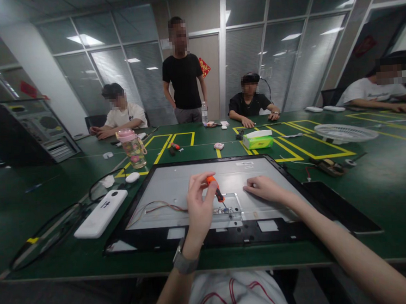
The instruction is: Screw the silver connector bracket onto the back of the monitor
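A disassembled monitor panel (177, 181) lies flat on the green table, silver back up, inside a black frame. My left hand (199, 205) is closed on an orange-handled screwdriver (215, 188), whose tip points down at a small circuit board (226, 210) near the panel's lower middle. My right hand (265, 188) rests on the silver panel just right of the board, fingers curled loosely with nothing visible in them. Thin coloured wires (158, 206) run from the board to the left across the panel.
A white flat device (101, 213) and black cables (55, 227) lie left of the panel. Further back stand a pink-lidded bottle (133, 147), a green tissue box (258, 140) and a white fan (346, 132). A computer case (28, 132) sits far left. Several people sit or stand at the table's far side.
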`<state>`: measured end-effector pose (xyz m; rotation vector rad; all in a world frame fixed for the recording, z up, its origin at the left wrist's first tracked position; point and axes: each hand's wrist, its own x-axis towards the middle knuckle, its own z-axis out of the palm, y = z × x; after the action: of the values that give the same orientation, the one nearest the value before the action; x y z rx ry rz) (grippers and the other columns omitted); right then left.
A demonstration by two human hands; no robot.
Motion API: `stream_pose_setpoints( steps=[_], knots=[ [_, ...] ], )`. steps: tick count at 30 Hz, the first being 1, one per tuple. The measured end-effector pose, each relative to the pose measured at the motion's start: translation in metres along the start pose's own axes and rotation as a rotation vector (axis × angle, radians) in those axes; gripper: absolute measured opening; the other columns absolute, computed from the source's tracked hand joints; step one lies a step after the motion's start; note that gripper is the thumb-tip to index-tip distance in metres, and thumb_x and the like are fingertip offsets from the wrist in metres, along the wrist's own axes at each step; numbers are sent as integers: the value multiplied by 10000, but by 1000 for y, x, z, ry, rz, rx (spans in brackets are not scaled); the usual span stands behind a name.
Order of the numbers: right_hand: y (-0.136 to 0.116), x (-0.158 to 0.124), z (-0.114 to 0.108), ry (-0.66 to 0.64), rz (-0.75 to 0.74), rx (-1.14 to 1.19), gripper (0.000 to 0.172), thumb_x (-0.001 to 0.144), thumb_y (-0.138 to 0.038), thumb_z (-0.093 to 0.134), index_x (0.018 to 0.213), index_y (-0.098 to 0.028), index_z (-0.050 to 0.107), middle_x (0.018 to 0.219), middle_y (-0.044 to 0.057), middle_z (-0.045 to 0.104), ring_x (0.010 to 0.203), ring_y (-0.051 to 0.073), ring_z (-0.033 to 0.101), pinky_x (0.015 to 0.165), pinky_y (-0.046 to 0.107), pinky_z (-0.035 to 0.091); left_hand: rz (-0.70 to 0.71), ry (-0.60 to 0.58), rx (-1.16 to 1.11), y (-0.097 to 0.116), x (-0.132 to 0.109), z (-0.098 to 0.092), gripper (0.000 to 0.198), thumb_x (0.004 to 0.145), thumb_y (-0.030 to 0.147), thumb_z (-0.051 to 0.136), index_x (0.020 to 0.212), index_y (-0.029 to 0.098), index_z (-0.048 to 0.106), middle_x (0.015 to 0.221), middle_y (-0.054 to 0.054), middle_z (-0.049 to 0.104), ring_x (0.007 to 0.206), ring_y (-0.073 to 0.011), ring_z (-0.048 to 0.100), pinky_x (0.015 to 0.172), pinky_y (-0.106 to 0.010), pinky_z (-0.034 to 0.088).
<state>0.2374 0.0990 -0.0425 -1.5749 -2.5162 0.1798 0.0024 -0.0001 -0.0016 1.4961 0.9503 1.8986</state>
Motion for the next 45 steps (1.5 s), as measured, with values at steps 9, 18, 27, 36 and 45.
stream_pose_setpoints(
  steps=[9,18,27,36,45],
  knots=[
    [-5,-2,-4,-6,6,-7,332,941,-383,490,732,-189,660,719,73,704,694,208,622,589,266,294,41,0,36,-2,0,-1,173,861,276,637,994,199,717,1007,-54,619,867,-145,620,797,-257,510],
    [-6,-2,-6,-16,15,-16,338,944,-380,487,735,-184,667,720,74,704,688,206,619,574,267,282,42,66,107,-2,1,-1,174,852,294,654,971,188,725,972,-55,617,815,-138,607,768,-247,504],
    [-5,-2,-6,-18,14,-15,331,942,-380,491,752,-182,676,744,80,711,711,211,628,592,266,298,35,94,88,-1,1,-2,167,853,311,646,925,182,724,920,-45,621,782,-136,618,745,-249,514],
    [-4,-2,-4,-16,13,-17,344,944,-390,481,734,-188,663,732,73,707,698,205,622,577,269,282,-45,116,23,0,1,0,196,805,321,699,907,159,658,854,-36,633,741,-128,623,724,-242,521],
    [-5,-2,-6,-16,7,-19,338,944,-389,480,748,-189,669,729,73,709,682,202,620,575,263,289,-63,-6,-45,0,-1,1,245,907,341,577,1058,166,659,879,-55,684,837,-157,661,796,-277,531]
  ],
)
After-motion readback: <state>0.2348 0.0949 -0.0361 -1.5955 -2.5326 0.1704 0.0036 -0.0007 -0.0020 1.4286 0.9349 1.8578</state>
